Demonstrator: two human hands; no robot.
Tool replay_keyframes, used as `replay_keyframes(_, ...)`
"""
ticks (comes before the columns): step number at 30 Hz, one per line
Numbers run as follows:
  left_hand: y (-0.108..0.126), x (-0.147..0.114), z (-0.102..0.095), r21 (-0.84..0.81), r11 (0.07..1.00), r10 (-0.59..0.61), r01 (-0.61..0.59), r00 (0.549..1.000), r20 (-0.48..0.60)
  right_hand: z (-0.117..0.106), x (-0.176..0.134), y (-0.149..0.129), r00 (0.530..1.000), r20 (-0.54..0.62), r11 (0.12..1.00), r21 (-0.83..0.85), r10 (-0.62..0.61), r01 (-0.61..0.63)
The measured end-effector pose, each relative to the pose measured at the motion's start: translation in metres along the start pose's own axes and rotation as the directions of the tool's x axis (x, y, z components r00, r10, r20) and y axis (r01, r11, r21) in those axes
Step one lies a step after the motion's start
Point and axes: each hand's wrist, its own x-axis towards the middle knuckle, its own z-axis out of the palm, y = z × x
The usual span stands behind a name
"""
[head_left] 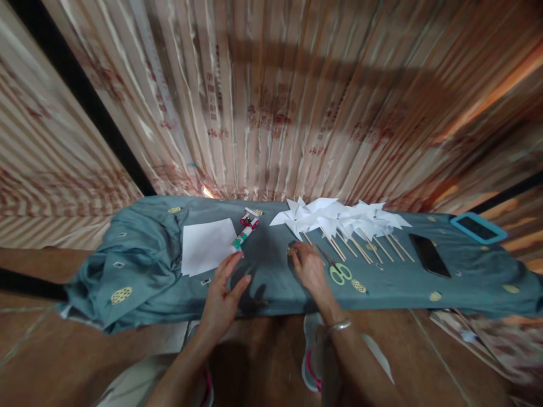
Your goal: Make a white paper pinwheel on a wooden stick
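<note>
My left hand [223,294] hovers over the front of the table, thumb and fingers apart, with nothing in it. Just beyond its fingertips lies a white and green glue stick [241,239], beside a stack of white paper [207,244]. A small red and white item [249,218], perhaps an open box, touches the glue stick's far end. My right hand [311,268] is low over the cloth, fingers loosely bent and apart, no object visible in it. Right of it rest scissors [339,273] with light green handles. Several white paper pinwheels [337,219] on wooden sticks overlap behind them.
A grey-green cloth [267,282] with yellow prints covers the long narrow table, bunched up at the left end. Toward the right lie a black phone [430,256] and a blue-framed dark device [479,227]. A striped curtain [271,113] hangs close behind; dark poles [85,93] stand at the sides.
</note>
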Motion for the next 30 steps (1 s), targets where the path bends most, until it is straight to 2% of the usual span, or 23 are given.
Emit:
replay_keyframes(3,-0.002,0.011,0.002,0.145,0.982,0.114,-0.12,0.992,0.054,-0.011,0.005,0.02,0.992,-0.094,0.996,-0.034,0.08,-0.084)
replay_keyframes(6,-0.019,0.026,0.0,0.341,0.913,0.213,-0.222,0.975,0.063,-0.015,0.006,0.035,0.989,-0.1,0.989,-0.088,0.107,-0.116)
replay_keyframes(8,-0.034,0.035,-0.002,0.458,0.863,0.221,-0.214,0.974,0.038,-0.016,0.004,0.04,0.989,-0.069,0.98,-0.142,0.13,-0.138)
replay_keyframes(12,-0.055,0.043,-0.005,0.614,0.779,0.133,-0.125,0.991,0.033,-0.014,0.004,0.043,0.985,0.028,0.967,-0.2,0.169,-0.16)
replay_keyframes(17,-0.06,0.041,-0.005,0.666,0.736,0.093,-0.122,0.993,0.079,-0.012,0.01,0.041,0.975,0.097,0.962,-0.208,0.201,-0.178)
replay_keyframes(30,-0.05,0.038,-0.006,0.7,0.705,0.028,-0.112,0.991,0.131,-0.005,0.012,0.045,0.978,0.087,0.96,-0.225,0.191,-0.168)
